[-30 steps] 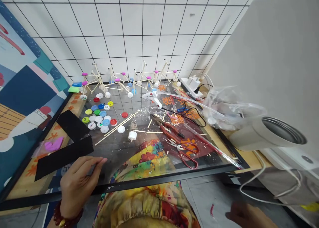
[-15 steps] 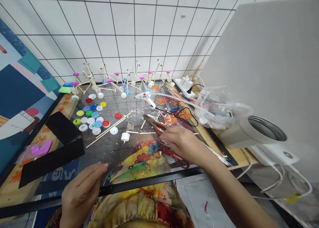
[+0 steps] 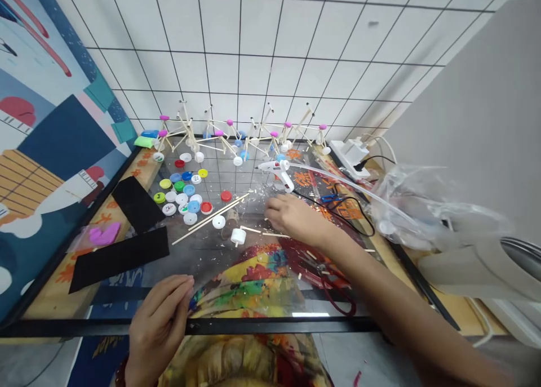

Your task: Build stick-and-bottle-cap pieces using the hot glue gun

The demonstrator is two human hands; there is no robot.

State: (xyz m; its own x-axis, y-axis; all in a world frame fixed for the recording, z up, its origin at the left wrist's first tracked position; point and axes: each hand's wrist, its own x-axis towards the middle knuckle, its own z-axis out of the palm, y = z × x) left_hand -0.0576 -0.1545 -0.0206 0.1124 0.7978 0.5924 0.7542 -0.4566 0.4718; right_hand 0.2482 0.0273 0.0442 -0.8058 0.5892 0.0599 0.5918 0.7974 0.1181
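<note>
I am holding my right hand low over the middle of the tabletop, fingers curling inward; I cannot tell whether they are gripping anything. My left hand is resting by the near edge, left of centre, fingers sitting close together; whether they are pinching something, I cannot tell. A white cap on a stick is lying between my hands, nearer the right. Scissors are lying partly under my right forearm. A glue gun is lying just beyond my right hand, coloured caps are spreading towards the left edge, and stick figures are standing along the far edge.
</note>
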